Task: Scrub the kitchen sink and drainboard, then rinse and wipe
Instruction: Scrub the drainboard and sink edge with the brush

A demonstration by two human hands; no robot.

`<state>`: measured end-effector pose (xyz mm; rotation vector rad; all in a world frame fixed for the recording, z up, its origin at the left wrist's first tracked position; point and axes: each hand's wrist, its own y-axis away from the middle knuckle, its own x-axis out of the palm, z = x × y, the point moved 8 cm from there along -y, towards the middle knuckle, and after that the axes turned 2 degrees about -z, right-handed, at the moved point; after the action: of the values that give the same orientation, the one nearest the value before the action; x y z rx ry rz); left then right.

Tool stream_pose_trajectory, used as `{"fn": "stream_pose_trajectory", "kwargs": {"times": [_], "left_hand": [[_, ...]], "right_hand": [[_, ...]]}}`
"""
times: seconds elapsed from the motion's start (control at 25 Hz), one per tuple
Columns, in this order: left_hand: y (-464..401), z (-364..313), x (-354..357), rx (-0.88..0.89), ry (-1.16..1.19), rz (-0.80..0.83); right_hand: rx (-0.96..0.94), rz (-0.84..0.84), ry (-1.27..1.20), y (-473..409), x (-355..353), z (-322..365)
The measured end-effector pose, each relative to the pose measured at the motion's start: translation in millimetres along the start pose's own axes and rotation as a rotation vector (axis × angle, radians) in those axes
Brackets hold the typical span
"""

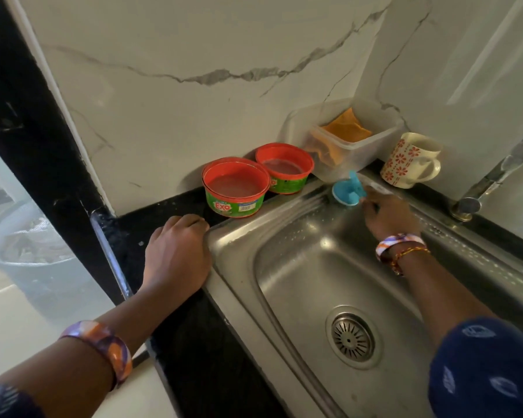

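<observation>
the sink point(290, 267) is brushed stainless steel, dull-shining and smooth, with a ribbed pressed pattern along its far rim and a slotted metal drain strainer point(352, 336) in the basin floor. the counter point(194, 342) around it is black polished stone, glossy and speckled. the wall point(194, 55) behind looks like smooth white marble-look tile with grey veins. at the counter's back edge stand two plastic tubs point(236, 188), orange-rimmed with glossy printed green labels. in the back corner sits a cloudy translucent plastic box point(338, 158) holding orange cloth, beside a glazed ceramic mug point(411, 159). the tap point(495, 173) is shiny chrome metal.
</observation>
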<state>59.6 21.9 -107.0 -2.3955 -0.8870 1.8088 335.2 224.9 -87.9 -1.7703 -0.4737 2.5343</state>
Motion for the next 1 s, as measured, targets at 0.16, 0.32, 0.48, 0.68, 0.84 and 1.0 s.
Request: {"fn": "stream_pose_trajectory", "kwargs": {"times": [0.16,0.32,0.48,0.68,0.84,1.0], "left_hand": [[-1,0,0,-0.009,-0.013,0.002],[-2,-1,0,-0.001,-0.026,-0.006],[-4,-1,-1,-0.014,-0.035,0.007],[-1,-3,-1,-0.031,-0.048,0.030],[-3,-4,-3,-0.020,-0.020,0.019],[-3,0,-1,-0.016,-0.012,0.013]], "right_hand": [[0.227,-0.100,0.093,-35,-18,-26],[0.183,0.017,-0.205,-15,11,0],[-0.146,0.058,-0.419,82,20,74],[-0.449,0.327,-0.536,124,27,128],[-0.265,0.267,-0.392,54,24,66],[0.034,0.034,-0.067,-8,7,-27]]}}
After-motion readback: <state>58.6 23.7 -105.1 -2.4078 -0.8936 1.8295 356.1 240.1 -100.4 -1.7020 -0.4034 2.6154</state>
